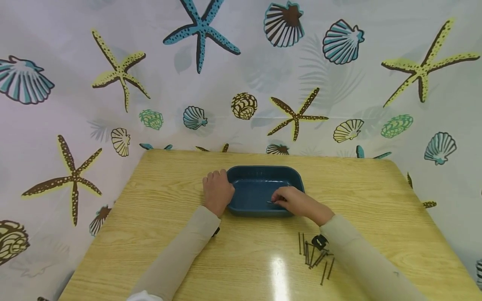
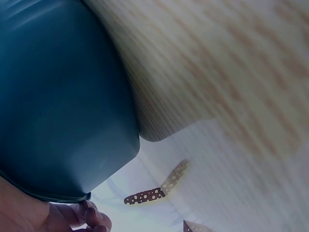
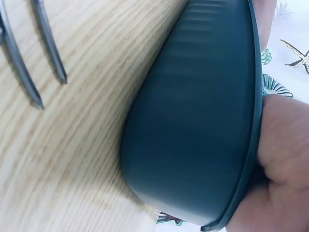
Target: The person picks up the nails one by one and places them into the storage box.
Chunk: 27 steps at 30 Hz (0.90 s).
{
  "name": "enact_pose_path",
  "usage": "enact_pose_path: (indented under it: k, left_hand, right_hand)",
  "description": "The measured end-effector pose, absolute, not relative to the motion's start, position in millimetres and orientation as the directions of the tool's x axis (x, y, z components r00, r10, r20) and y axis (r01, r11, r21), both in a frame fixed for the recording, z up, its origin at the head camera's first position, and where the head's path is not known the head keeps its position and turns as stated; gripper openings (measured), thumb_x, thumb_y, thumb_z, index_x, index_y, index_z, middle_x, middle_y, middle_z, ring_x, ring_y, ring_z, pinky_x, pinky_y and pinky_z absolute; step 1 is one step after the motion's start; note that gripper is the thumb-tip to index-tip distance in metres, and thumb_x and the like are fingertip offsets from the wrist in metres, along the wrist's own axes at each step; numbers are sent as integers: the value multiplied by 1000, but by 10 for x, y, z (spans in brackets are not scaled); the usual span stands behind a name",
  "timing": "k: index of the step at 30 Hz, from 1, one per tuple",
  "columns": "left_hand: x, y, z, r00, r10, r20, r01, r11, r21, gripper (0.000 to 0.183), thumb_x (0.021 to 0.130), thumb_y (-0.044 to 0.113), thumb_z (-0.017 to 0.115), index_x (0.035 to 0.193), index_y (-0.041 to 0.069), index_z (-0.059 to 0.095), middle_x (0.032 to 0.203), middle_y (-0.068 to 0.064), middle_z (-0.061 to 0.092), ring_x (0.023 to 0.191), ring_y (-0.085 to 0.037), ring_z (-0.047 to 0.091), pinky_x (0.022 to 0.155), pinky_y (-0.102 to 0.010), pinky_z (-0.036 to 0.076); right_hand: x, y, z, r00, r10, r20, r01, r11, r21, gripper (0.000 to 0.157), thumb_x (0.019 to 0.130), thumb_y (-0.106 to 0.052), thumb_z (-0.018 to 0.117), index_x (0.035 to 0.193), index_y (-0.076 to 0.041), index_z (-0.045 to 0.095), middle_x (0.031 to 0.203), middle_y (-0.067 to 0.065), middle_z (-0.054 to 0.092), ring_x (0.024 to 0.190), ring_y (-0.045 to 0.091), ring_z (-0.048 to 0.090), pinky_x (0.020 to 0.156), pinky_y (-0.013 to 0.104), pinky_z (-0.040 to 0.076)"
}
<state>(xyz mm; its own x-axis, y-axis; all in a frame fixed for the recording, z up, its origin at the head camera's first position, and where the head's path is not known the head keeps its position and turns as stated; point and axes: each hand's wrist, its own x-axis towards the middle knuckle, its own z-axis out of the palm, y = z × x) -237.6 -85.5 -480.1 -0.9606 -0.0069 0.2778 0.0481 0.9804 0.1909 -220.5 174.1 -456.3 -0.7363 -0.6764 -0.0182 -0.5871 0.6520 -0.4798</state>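
Note:
A dark blue rectangular tub (image 1: 248, 194) sits on the wooden table. My left hand (image 1: 218, 193) grips its left end; in the left wrist view fingers (image 2: 91, 217) curl at the rim. My right hand (image 1: 291, 200) reaches over the near right rim, its fingers low inside the tub. Between the right thumb and fingers it pinches a thin metal nail (image 1: 270, 202), of which only one end shows. The right wrist view has the tub's outer wall (image 3: 188, 121) in front of most of the hand (image 3: 285, 164).
Several long nails (image 1: 311, 255) lie loosely grouped on the table (image 1: 169, 184), in front of the tub and beside the right forearm. A black wrist-worn device (image 1: 319, 242) overlaps them in the head view. A shell-and-starfish patterned cloth (image 1: 226, 75) surrounds the table's back and sides.

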Motion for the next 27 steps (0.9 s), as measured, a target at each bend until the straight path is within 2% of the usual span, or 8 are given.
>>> enact_pose_path:
  k: [8,14,27]
  left_hand:
    - [-2367,-865,-4784,-967,-13,255,40,979,199,22,87,17,51,104,5,57,94,-13,57,88,-30,51,77,-42,37]
    - [-2346,-862,-4770,-959,-16,284,43,979,201,20,86,15,52,102,4,58,92,-13,58,86,-31,52,75,-43,38]
    - [-2322,-853,-4694,-973,-11,230,44,972,231,24,88,15,50,108,5,57,97,-13,57,91,-31,51,79,-43,38]
  right_hand:
    - [-2282,1706,-4571,-727,-678,-110,-542,665,-514,12,91,-8,58,98,-11,67,95,-3,64,89,14,61,75,30,48]
    - [-2323,1676,-4577,-725,-666,-172,-511,689,-513,11,91,-10,59,97,-12,68,94,-4,65,86,10,60,74,31,48]
    - [-2344,1631,-4587,-717,-661,-221,-481,698,-530,11,88,-5,60,92,-9,70,89,-3,66,78,9,60,70,29,48]
